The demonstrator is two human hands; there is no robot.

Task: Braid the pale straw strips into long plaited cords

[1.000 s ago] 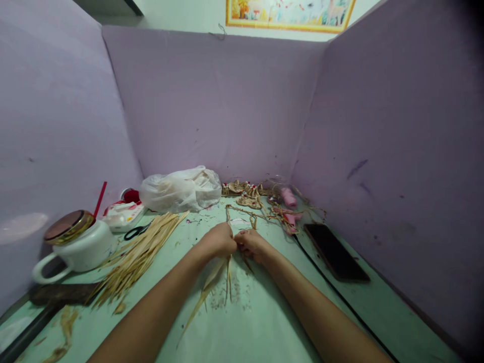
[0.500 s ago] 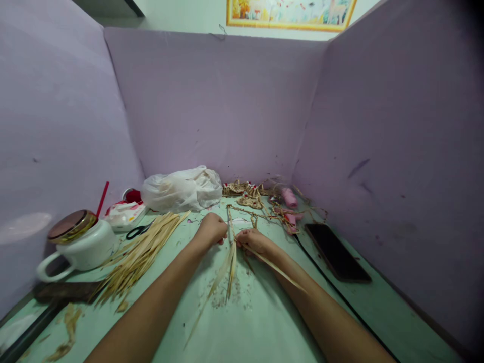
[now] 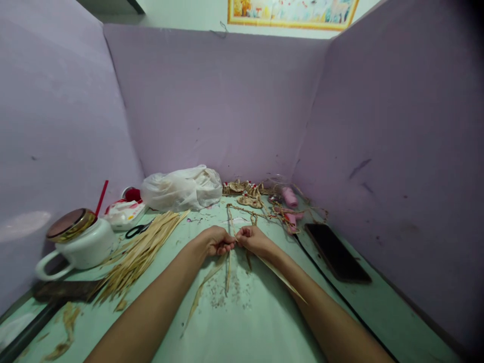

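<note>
Near the middle of the green table, my left hand (image 3: 219, 241) and my right hand (image 3: 252, 239) meet, both closed in a pinch on dry straw-coloured fibre strips. A thin braided cord (image 3: 230, 217) runs from my fingers up toward the back. Loose strip ends (image 3: 228, 275) hang below my left hand, and one long strip (image 3: 282, 277) lies along my right forearm. Beyond my right hand, the cord joins a tangle of braided cord (image 3: 280, 214). The exact crossing of strips between my fingertips is too small to make out.
A bundle of dry strips (image 3: 145, 254), black-handled scissors (image 3: 136, 231) and a white mug (image 3: 85, 247) with a lid lie left. A white plastic bag (image 3: 183, 189) and woven pieces (image 3: 249, 194) sit at the back. Pink thread spools (image 3: 289, 197) and a phone (image 3: 338, 252) lie right.
My left hand has moved right and slightly down, closing on the strips beside my right hand. The loose ends have shifted a little; my right hand has barely moved.
</note>
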